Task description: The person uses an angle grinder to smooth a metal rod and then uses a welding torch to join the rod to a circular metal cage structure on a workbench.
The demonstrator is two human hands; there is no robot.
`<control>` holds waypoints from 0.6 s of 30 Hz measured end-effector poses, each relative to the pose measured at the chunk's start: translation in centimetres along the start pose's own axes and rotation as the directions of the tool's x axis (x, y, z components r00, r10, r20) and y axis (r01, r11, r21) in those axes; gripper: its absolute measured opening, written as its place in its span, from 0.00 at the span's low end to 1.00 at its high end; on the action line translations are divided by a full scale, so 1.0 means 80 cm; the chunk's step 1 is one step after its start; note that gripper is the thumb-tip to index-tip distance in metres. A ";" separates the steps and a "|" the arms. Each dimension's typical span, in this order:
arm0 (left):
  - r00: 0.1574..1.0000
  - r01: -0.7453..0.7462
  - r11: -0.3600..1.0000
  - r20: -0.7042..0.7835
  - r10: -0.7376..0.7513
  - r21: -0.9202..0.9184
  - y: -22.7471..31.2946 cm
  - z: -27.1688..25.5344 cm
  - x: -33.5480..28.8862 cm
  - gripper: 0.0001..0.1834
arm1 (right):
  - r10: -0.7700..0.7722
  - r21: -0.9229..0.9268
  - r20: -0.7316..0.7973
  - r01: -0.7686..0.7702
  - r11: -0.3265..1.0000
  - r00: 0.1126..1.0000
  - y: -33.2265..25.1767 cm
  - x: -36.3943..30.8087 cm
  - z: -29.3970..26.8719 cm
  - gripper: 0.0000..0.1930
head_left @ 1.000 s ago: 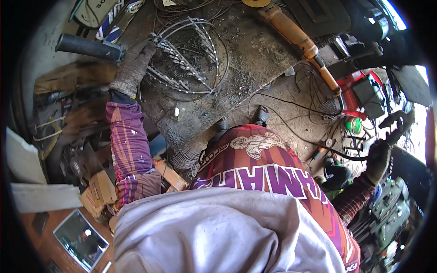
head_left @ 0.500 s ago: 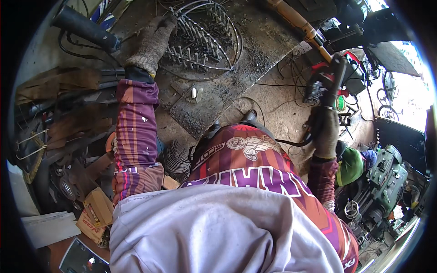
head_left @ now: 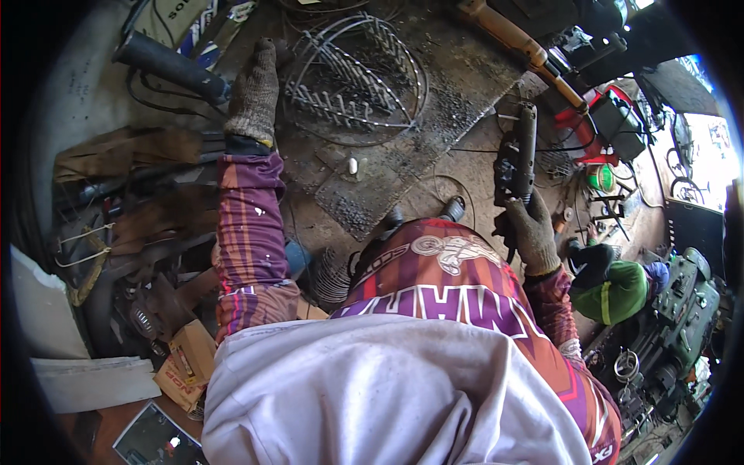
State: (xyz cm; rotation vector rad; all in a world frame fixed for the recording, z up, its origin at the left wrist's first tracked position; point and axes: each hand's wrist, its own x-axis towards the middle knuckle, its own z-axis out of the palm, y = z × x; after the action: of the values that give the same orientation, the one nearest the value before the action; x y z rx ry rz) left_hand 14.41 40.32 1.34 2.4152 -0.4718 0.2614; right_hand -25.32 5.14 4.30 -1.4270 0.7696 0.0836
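A round frame of bent metal rods, with rows of short upright pegs inside its hoops, rests on a dark metal plate. Beside the frame's left rim is my left hand in a grey knit glove, arm stretched forward; its fingers are mostly hidden, and I cannot tell if it touches the rim. My right hand, also gloved, is closed around the near end of a dark hand tool with a long cylindrical body. The tool is held off to the right of the plate. A small white oval piece lies on the plate.
Dark granules are scattered over the plate. A dark cylinder with cables juts in at left. Behind the tool stands a red machine. A person in green crouches at right beside a green machine. Cardboard boxes sit lower left.
My right hand has come down and inward with the tool, which now points forward. My left hand has shifted slightly away from the hoop. The whole view has swung a little.
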 end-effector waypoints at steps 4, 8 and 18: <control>0.969 0.242 0.846 0.156 -0.190 -0.475 0.000 -0.017 0.004 0.34 | 0.010 0.007 -0.027 -0.010 1.000 1.000 0.001 -0.003 0.001 0.14; 0.969 0.220 0.876 0.203 -0.144 -0.430 0.043 -0.034 -0.014 0.34 | 0.002 0.235 -0.102 0.022 0.972 0.995 -0.001 -0.004 0.012 0.15; 0.965 0.087 0.993 0.253 -0.066 -0.075 0.103 -0.027 -0.030 0.27 | -0.079 0.079 0.028 0.076 0.994 0.997 -0.005 0.010 0.017 0.22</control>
State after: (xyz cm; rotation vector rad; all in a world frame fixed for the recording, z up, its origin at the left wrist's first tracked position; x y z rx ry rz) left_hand 8.79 36.40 6.98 2.3861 -0.4889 -0.0979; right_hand -23.94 5.95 4.18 -1.3770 0.6841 0.0161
